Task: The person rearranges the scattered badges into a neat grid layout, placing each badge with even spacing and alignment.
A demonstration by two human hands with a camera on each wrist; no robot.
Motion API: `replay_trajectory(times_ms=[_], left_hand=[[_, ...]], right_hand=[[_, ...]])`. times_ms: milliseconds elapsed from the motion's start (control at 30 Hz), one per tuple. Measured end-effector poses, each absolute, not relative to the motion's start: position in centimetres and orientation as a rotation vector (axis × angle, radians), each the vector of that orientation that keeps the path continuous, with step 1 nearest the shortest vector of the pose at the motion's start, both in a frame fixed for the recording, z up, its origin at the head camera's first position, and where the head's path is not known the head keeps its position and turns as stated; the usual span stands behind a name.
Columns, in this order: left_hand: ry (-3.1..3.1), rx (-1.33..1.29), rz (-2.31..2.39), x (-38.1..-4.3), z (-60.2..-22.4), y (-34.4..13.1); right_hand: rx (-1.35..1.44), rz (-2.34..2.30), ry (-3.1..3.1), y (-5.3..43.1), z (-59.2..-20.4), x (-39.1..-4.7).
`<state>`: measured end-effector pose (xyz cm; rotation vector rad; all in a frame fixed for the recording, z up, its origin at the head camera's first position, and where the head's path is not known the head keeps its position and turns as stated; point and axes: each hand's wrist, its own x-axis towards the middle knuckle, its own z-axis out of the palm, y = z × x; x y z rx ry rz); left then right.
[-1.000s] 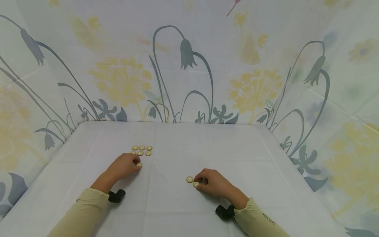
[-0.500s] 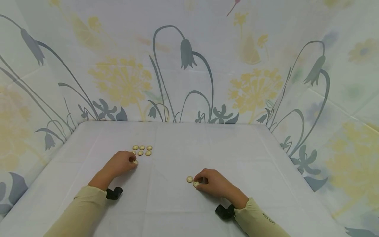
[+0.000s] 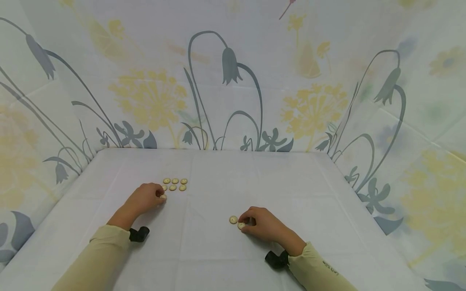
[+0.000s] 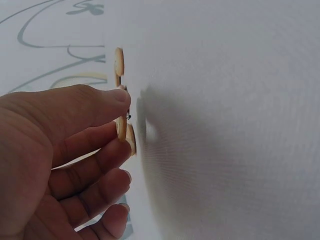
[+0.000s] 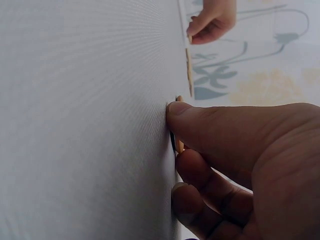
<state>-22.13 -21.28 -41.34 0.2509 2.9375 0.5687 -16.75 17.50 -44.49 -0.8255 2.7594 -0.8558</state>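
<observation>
My left hand (image 3: 143, 199) pinches a pale round wooden button (image 3: 163, 197) between thumb and fingers, just on the near side of a cluster of similar buttons (image 3: 175, 181). Seen from the left wrist, this button (image 4: 121, 129) stands edge-on, low over the cloth, partly covered by the thumb. My right hand (image 3: 263, 224) pinches another button (image 3: 241, 226) at the cloth; its edge (image 5: 180, 142) shows below the thumb in the right wrist view. A loose button (image 3: 233, 220) lies just left of those fingertips. My left fingers partly hide the leftmost button of the cluster's nearer row.
The cluster lies in two short rows on a white-covered table (image 3: 218, 258). Flower-printed cloth walls (image 3: 225, 101) rise behind and at both sides. A black wrist device (image 3: 139, 234) sits under the left wrist, another black device (image 3: 276, 260) under the right.
My left hand has moved left and slightly away from me with its button, to below the left end of the rows. The right hand has stayed in place, pinching its button.
</observation>
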Motion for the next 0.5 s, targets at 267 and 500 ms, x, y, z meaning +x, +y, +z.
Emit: replay_trajectory(times_ms=[267,500], left_hand=[[2.952,0.254,0.546,-22.43,-41.35,-21.52],[2.950,0.251,0.535,-22.68,-41.35,-21.63]], right_hand=[[-0.832,-0.854,2.759,17.59,-44.76,-16.90],[-0.833,-0.863,2.754,17.59,-44.74,-16.96]])
